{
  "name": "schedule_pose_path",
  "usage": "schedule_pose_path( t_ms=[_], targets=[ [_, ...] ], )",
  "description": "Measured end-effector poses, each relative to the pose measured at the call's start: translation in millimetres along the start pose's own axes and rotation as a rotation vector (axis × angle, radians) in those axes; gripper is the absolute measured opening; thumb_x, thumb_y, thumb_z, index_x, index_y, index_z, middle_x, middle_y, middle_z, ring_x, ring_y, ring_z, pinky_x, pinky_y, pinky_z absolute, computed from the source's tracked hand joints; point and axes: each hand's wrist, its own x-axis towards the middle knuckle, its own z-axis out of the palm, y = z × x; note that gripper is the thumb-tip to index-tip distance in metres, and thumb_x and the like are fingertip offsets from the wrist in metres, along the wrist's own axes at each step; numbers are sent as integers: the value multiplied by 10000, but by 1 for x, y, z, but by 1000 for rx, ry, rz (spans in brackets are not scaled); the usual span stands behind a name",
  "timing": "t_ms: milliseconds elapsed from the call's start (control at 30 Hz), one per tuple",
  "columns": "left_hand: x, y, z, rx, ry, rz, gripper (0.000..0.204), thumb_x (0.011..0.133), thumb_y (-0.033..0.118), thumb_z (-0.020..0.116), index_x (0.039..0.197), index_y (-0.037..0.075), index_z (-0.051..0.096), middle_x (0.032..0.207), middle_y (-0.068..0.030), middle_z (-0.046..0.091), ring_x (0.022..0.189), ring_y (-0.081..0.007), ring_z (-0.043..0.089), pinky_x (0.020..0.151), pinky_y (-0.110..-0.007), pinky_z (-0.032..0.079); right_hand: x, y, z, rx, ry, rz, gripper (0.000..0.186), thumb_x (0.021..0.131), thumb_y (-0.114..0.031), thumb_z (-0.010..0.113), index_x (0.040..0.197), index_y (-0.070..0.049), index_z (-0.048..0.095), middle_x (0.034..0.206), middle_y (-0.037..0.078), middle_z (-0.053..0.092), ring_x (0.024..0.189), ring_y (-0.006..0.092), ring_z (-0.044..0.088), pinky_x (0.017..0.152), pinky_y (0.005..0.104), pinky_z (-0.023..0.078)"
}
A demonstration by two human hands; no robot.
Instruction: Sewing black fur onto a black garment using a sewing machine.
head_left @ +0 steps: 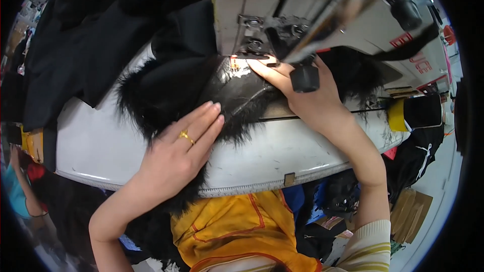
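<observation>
A piece of black fur-trimmed fabric (174,88) lies under the presser foot (254,50) of a sewing machine (229,0). A shiny dark panel (234,90) of it faces up, with a lit label-like patch at the needle. My left hand (174,158), with a gold-coloured ring, rests flat on the fur's near left side, fingers stretched out together. Close by the foot on the right, my right hand (315,98) lies over the piece with fingers extended toward the needle. A dark knob-like part (305,79) hides some of those fingers.
The white tabletop (126,163) has a ruler strip (242,190) along its near edge. More black cloth (96,45) is heaped at the far left. A yellow and black object (413,113) stands at the right, and cardboard (411,216) lies below. Another person's arm (27,186) shows at far left.
</observation>
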Motion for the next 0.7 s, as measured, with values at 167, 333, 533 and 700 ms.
schedule_pose_path(
  t_ms=[167, 333, 533, 700],
  targets=[
    [5, -12, -6, 57, 9, 68, 451, 655, 36, 669, 1101, 7, 609, 1191, -100, 586, 1108, -223, 572, 793, -312, 483, 2, 10, 7, 187, 56, 52, 16, 664, -89, 614, 661, -104, 615, 729, 34, 565, 735, 212, 562, 690, 326, 455],
    [40, -50, 8, -15, 68, 161, 548, 599, 45, 711, 1135, 97, 609, 1086, -50, 632, 883, -223, 603, 774, -326, 471, -7, 38, 22, 55, 110, 110, 129, 666, -92, 616, 792, -94, 645, 782, 92, 626, 755, 276, 619, 651, 379, 472],
    [54, -62, 10, 67, -12, 166, 455, 674, 122, 724, 1114, 117, 604, 956, -32, 674, 815, -188, 628, 784, -308, 466, -15, 53, 39, -378, 243, -2, 152, 631, -83, 605, 778, -82, 646, 730, 91, 612, 690, 280, 609, 642, 374, 474],
    [55, -63, 13, 54, 83, 200, 435, 689, 135, 718, 1108, 117, 603, 921, -25, 683, 814, -191, 631, 789, -315, 468, -12, 50, 47, -185, 172, 172, 134, 630, -75, 598, 756, -78, 644, 715, 92, 615, 690, 289, 612, 626, 386, 473]
  ],
)
